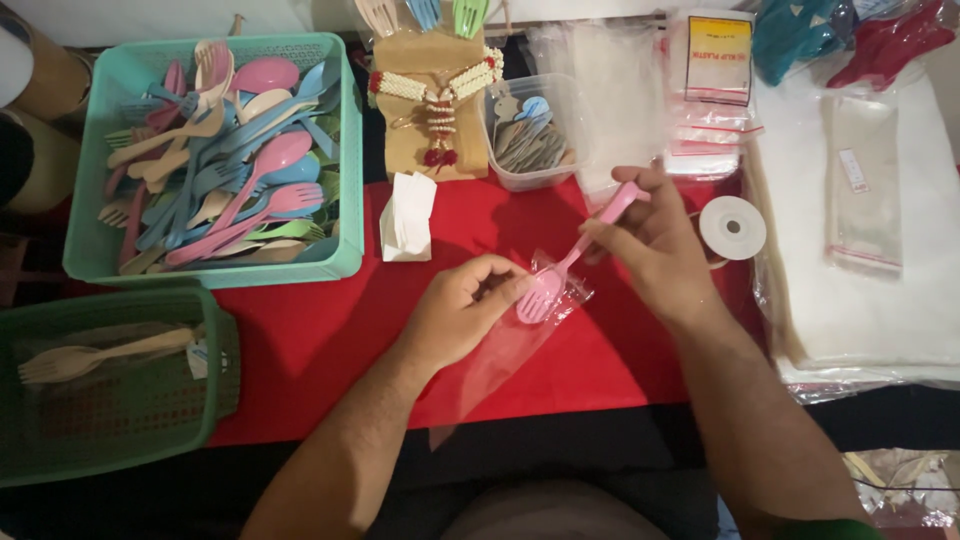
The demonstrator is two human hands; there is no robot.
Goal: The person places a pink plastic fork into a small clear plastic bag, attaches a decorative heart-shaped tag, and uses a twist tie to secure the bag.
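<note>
The right hand (655,240) grips a pink plastic fork (570,265), tines just inside a clear plastic sleeve (500,350) pinched open by the left hand (465,310). One bagged fork lies in the dark green basket (215,400); the teal basket (345,150) remains heaped.

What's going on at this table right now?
A person is sliding a pink fork head-first into a clear plastic sleeve over a red tablecloth. The right hand holds the fork's handle; the left hand holds the sleeve's mouth. A teal basket of pastel cutlery sits to the left.

A yellow-labelled packet (718,60) tops clear bags (far side); a white-labelled clear sleeve (863,185) lies right.
</note>
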